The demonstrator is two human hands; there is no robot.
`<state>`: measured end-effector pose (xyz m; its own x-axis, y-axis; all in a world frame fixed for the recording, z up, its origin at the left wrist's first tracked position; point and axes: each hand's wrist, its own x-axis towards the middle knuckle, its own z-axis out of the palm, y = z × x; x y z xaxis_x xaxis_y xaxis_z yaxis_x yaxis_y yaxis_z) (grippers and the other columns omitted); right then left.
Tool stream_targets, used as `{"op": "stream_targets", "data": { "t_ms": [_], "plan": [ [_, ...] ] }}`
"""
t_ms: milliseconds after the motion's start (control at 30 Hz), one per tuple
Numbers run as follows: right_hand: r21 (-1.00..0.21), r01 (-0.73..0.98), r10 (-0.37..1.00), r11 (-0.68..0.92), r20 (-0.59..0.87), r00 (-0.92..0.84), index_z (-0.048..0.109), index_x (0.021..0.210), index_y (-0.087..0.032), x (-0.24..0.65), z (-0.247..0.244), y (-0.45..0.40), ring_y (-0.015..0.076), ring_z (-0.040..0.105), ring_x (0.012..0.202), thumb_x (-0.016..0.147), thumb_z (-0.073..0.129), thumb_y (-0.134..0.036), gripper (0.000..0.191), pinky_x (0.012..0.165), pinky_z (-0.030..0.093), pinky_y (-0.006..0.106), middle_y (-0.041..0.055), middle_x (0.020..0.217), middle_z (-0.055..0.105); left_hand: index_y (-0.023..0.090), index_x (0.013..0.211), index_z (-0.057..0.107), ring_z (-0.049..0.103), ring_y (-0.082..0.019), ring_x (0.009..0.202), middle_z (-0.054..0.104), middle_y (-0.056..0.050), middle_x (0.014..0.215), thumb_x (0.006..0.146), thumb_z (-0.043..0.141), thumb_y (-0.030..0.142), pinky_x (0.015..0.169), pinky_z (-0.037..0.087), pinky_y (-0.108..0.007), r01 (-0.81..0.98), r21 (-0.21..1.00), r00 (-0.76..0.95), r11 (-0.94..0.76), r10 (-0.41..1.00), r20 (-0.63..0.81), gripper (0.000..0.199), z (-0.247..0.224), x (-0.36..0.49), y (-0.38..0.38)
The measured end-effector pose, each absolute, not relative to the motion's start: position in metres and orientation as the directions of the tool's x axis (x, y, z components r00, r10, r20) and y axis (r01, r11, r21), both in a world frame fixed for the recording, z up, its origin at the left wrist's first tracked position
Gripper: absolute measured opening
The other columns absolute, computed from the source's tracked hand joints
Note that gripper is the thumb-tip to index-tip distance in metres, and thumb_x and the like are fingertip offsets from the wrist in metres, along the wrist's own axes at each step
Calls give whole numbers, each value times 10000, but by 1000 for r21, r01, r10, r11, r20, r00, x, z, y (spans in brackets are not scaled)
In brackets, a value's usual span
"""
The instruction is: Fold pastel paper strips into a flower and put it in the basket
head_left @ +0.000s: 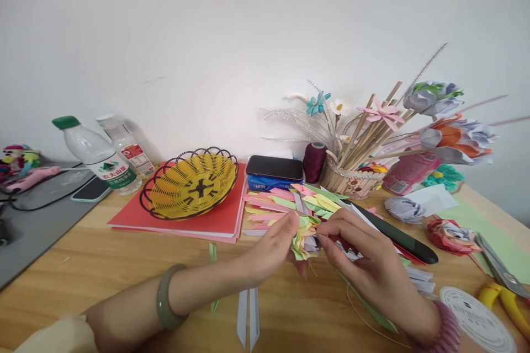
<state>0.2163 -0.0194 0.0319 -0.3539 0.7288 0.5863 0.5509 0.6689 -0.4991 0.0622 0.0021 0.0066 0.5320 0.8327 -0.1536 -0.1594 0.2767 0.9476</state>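
A small paper flower [305, 238] of folded green, yellow, peach and white pieces is held up over the table. My left hand [271, 251] is closed around its left side, thumb on top and fingers beneath. From the right, my right hand [368, 267] pinches the flower's edge between thumb and forefinger; the exact piece between the fingertips is too small to make out. Behind the hands lies a heap of folded paper strips [275, 204] in pink, yellow, green and white. Two white strips [247, 317] and a green strip [213, 256] lie near my left forearm.
A yellow woven basket [194, 185] rests on red paper [124, 218]. Two bottles [103, 160] stand behind left. A phone [274, 168] sits on a blue pack beside a thread spool [314, 162]. Rightward are a stick-filled holder [351, 179], a black-handled tool [397, 237] and yellow-handled scissors [511, 309].
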Motion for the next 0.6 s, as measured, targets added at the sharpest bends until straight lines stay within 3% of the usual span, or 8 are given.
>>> {"op": "stream_targets", "data": {
  "t_ms": [100,200,367,467,600],
  "plan": [
    [-522,575,763,631,553,-335,518,718,-191,214,33,-19,97,476,560,838,441,-141,151,493,417,210,-6,647,506,158,870,487,471,-101,520,476,11,633,728,352,654,467,406,-241,-170,945,538,279,830,-148,533,6,63,2],
    [-459,617,727,639,623,-289,535,789,-191,213,30,-19,92,477,543,821,485,-144,76,478,415,206,-4,665,510,154,864,489,461,-92,510,477,8,651,737,355,643,464,403,-240,-192,941,536,279,833,-137,523,6,63,3],
    [-182,705,551,685,763,-338,553,884,-193,218,21,-22,105,549,616,791,537,-115,122,508,442,207,23,732,561,158,869,496,464,-96,520,477,5,666,737,360,641,492,414,-261,-208,935,539,288,831,-136,518,7,63,2],
    [-11,737,466,676,781,-416,551,976,-171,221,17,-22,118,563,624,782,558,-107,204,545,448,230,32,733,588,163,825,493,462,-102,552,463,6,667,751,353,626,504,418,-256,-233,932,537,278,836,-115,489,6,63,2],
    [105,724,431,681,742,-513,537,1038,-121,226,16,-22,141,551,637,796,539,-100,243,564,438,262,58,739,596,171,812,485,466,-113,592,469,-4,698,754,354,619,519,420,-254,-228,934,521,276,845,-123,470,5,64,2]
  ]
}}
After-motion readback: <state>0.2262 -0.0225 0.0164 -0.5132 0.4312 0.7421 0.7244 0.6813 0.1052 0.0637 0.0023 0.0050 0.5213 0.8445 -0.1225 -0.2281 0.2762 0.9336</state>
